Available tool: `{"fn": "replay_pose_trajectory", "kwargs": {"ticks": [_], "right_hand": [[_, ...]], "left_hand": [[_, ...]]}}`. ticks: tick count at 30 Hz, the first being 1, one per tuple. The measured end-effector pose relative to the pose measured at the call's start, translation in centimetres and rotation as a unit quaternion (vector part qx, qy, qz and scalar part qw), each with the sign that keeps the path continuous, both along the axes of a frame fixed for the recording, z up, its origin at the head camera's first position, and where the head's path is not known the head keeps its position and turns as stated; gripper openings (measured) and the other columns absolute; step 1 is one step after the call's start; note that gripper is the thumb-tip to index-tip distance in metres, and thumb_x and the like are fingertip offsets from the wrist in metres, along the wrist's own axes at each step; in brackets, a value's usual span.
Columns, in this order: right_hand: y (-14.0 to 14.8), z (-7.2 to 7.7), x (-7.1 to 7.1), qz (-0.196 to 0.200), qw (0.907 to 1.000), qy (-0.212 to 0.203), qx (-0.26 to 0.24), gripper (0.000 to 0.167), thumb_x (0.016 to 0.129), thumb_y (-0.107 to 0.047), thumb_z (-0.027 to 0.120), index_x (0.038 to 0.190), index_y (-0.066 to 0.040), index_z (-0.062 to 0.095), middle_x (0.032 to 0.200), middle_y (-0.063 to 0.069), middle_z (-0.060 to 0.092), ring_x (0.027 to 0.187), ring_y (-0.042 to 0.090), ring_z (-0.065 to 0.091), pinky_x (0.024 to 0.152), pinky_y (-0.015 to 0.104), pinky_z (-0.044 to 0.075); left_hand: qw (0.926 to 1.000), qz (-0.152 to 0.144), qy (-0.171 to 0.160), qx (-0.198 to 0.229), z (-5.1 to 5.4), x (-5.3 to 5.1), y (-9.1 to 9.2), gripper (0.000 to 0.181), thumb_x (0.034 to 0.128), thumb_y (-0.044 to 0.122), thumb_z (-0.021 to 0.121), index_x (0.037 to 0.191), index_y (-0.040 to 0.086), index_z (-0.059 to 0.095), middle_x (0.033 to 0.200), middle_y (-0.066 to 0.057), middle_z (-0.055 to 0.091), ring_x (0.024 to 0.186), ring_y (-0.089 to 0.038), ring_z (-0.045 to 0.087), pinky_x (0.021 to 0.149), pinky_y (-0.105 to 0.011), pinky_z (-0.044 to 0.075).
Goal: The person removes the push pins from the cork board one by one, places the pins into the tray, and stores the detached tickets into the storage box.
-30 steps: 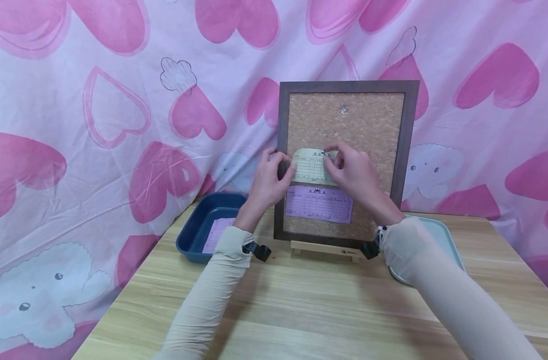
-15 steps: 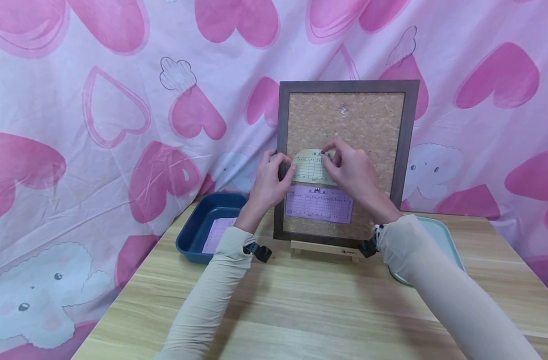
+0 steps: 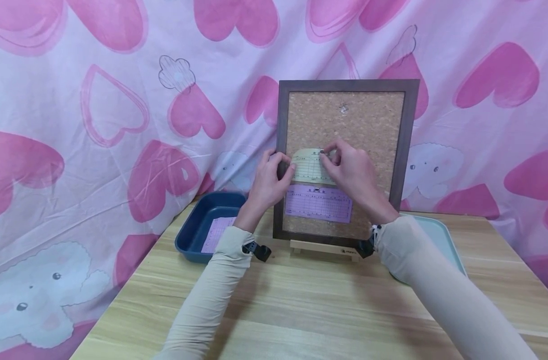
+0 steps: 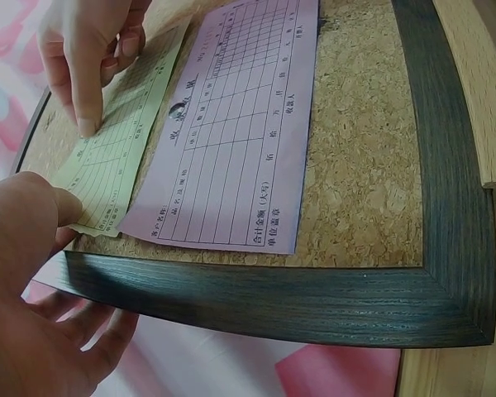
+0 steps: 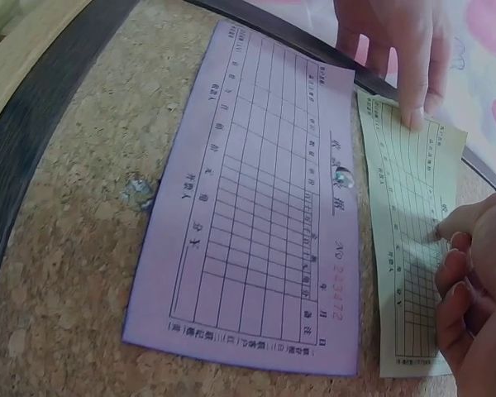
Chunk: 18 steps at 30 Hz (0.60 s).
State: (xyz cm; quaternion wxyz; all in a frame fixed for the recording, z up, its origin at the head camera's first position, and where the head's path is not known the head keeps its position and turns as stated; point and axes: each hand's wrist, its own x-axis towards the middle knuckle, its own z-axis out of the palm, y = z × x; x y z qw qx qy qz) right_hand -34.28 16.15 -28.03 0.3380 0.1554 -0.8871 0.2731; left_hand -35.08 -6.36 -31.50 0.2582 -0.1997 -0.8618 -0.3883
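A pale green receipt slip [image 3: 306,167] lies against the framed corkboard [image 3: 368,120], above a lilac receipt slip [image 3: 319,205]. My left hand [image 3: 268,180] pinches the green slip's left edge, with the thumb on its face. In the left wrist view its other fingers [image 4: 107,339] reach past the frame's edge. My right hand [image 3: 355,170] pinches a small pin at the green slip's top, mostly covered by thumb and forefinger. A silver push pin [image 5: 344,177] holds the lilac slip at its top middle.
The board leans on a small wooden easel [image 3: 323,247] on the wooden table [image 3: 301,310]. A dark blue tray [image 3: 185,245] with a pink slip [image 3: 217,234] stands left. At right, a light green tray [image 3: 440,235] lies partly behind my sleeve. Something shiny [image 3: 343,108] sits high on the cork.
My right hand has shifted very slightly left, and its fingertips now cover more of the pin. The left hand and both slips have stayed nearly still.
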Motion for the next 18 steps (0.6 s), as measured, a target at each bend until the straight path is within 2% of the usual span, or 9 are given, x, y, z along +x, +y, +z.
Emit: {"fn": "replay_pose_trajectory", "kwargs": {"ticks": [9,14,18], "right_hand": [[-0.46,0.55,-0.21,-0.005,0.9998,-0.016,-0.011,0.019,0.104,-0.030,0.071,0.111,-0.013,0.076,0.074,0.004,0.066,0.060,0.021,0.056,0.055,0.035,0.040],[-0.55,0.59,-0.17,0.013,0.9996,-0.021,-0.011,0.016,0.103,-0.027,0.072,0.107,-0.012,0.076,0.093,0.005,0.074,0.077,0.022,0.068,0.068,0.037,0.052],[-0.52,0.50,0.08,0.035,0.9987,-0.017,-0.032,0.014,0.099,-0.023,0.076,0.104,-0.009,0.077,0.106,0.007,0.072,0.085,0.023,0.070,0.075,0.037,0.055]], "left_hand": [[1.0000,-0.003,0.008,0.000,0.03,-0.13,-0.05,0.022,0.1078,0.030,0.065,0.117,0.012,0.070,0.159,-0.016,0.049,0.149,-0.037,0.048,0.124,-0.056,0.042],[1.0000,-0.001,0.009,0.004,-0.13,-0.15,-0.01,0.023,0.1069,0.030,0.065,0.117,0.010,0.071,0.159,-0.018,0.050,0.149,-0.039,0.049,0.124,-0.056,0.041],[0.9999,-0.005,0.011,0.007,-0.19,-0.12,-0.19,0.023,0.1063,0.030,0.065,0.116,0.009,0.071,0.158,-0.018,0.051,0.147,-0.038,0.050,0.123,-0.055,0.042]]}}
